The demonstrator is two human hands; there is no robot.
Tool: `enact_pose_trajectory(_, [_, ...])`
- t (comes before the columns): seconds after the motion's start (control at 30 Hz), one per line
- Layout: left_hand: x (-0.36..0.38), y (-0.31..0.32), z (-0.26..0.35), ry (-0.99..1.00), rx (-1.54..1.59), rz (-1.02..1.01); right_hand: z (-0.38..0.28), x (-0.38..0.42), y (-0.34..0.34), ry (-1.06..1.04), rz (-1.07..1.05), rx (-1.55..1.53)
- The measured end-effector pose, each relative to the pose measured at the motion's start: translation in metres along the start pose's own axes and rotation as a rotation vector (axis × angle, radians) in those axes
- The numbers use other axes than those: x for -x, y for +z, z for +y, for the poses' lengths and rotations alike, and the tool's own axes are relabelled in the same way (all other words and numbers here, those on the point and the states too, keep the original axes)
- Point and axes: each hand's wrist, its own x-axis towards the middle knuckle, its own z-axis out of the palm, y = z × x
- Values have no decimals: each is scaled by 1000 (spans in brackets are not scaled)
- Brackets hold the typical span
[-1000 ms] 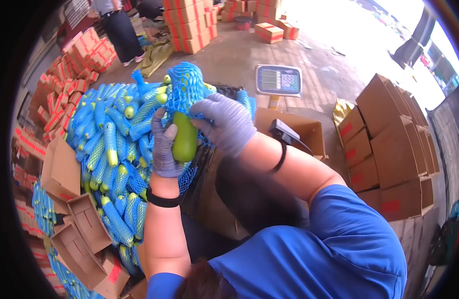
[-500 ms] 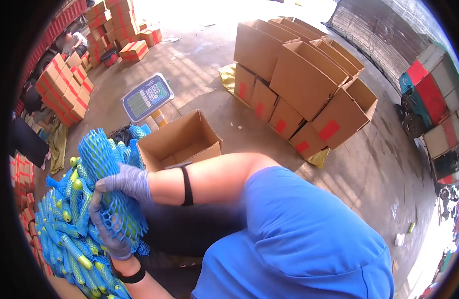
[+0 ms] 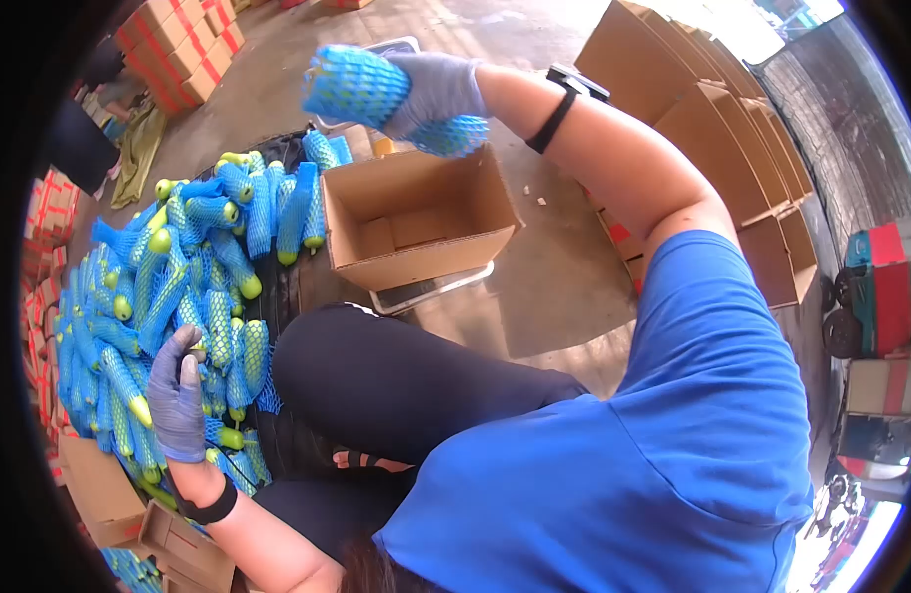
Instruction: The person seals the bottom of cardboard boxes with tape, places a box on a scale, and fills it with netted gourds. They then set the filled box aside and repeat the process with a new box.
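Vegetable in blue netting (image 3: 351, 87) is gripped by the right hand (image 3: 437, 97) at the far side of an open box (image 3: 421, 264), while the left hand (image 3: 180, 407), thumb and fingers slightly parted, is near the left-hand heap of netted vegetables (image 3: 164, 287).

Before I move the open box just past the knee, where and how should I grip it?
Take the box by its left rim and right rim, probably one hand each, from above: it stands upright and open-topped, leaving those edges exposed. Netted vegetables lie close on its left, and the right hand holds a netted bundle.
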Motion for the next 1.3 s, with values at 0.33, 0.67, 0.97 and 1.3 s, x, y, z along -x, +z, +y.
enact_pose_trajectory(0.33, [1, -97, -177, -625, -811, -516, 114, -29, 158, 507, -724, 890])
enact_pose_trajectory(0.67, [-25, -6, -256, -433, -1142, -18, 151, -52, 199, 443, -836, 974])
enact_pose_trajectory(0.97, [-134, -38, -278, -1083, -1177, -45, 23, -83, 141, 598, -436, 651])
enact_pose_trajectory(1.3, [-184, -120, -362, -611, -1590, 176, -5, -40, 126, 152, 97, 238])
